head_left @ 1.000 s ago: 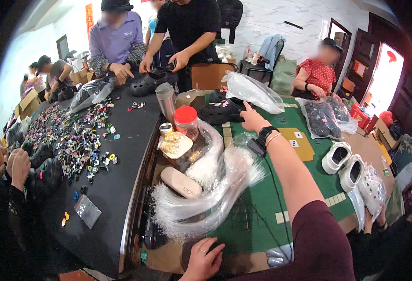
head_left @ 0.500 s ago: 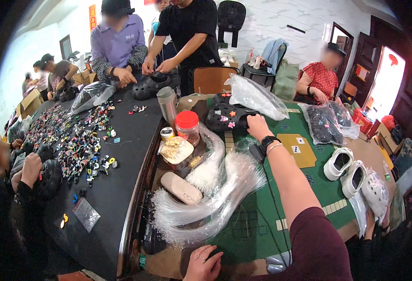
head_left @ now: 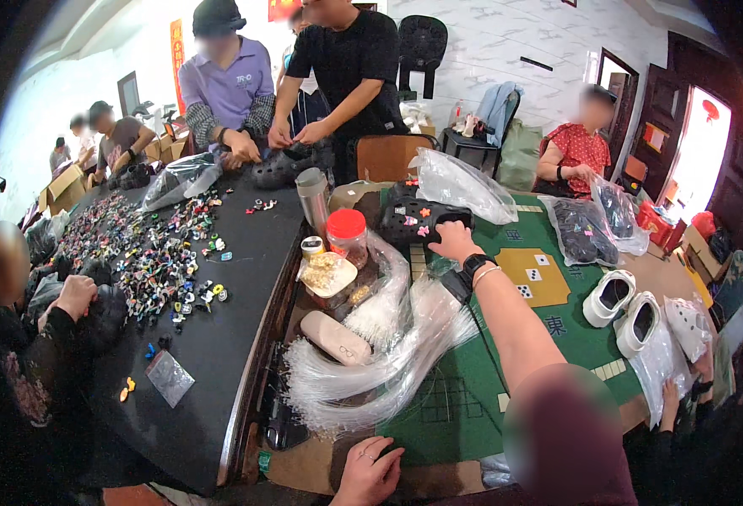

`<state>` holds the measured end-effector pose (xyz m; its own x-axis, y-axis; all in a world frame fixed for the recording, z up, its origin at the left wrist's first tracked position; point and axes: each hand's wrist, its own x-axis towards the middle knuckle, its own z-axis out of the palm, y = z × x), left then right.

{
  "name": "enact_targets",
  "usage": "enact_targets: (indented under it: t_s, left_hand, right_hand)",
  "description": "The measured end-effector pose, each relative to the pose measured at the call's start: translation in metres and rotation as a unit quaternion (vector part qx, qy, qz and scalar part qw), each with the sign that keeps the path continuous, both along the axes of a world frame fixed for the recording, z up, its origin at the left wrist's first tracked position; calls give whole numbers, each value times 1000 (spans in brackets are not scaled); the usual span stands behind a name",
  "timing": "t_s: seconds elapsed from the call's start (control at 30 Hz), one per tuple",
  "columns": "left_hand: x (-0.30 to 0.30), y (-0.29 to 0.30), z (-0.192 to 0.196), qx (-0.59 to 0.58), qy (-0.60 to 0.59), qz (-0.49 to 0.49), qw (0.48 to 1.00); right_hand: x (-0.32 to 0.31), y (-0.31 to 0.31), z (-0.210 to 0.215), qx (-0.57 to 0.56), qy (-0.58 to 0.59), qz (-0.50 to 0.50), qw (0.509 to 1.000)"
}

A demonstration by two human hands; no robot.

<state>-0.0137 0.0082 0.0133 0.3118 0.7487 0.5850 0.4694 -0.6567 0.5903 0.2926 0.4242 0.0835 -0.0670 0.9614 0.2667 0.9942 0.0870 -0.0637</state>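
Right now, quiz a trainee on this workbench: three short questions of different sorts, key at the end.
1. True or false: the right hand rests on a black clog with small charms on it.
2. Multiple choice: the left hand is A) holding the red-lidded jar, B) lying on the near table edge, C) lifting a white clog.
3. Fill in: the bundle of clear plastic strands lies on the ____ mat.

Key: 1 true. 2 B. 3 green.
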Motion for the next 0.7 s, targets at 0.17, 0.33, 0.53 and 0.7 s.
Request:
enact_targets:
  t_s: [0.17, 0.33, 0.53, 0.7]
  left_hand:
    - [-2, 4, -4, -16, -1, -6, 1000]
    - [-1, 5, -4, -16, -11, -8, 1000]
    - [-2, 2, -5, -12, -10, -22, 1000]
    - [-1, 3, -9, -8, 6, 4, 1000]
  right_hand:
    - [-6, 17, -19, 10, 15, -53, 998]
    - [-1, 21, -32, 137, 0, -22, 990]
    - [21, -3, 10, 216, 56, 68, 972]
    - [51, -79, 79, 231, 134, 133, 955]
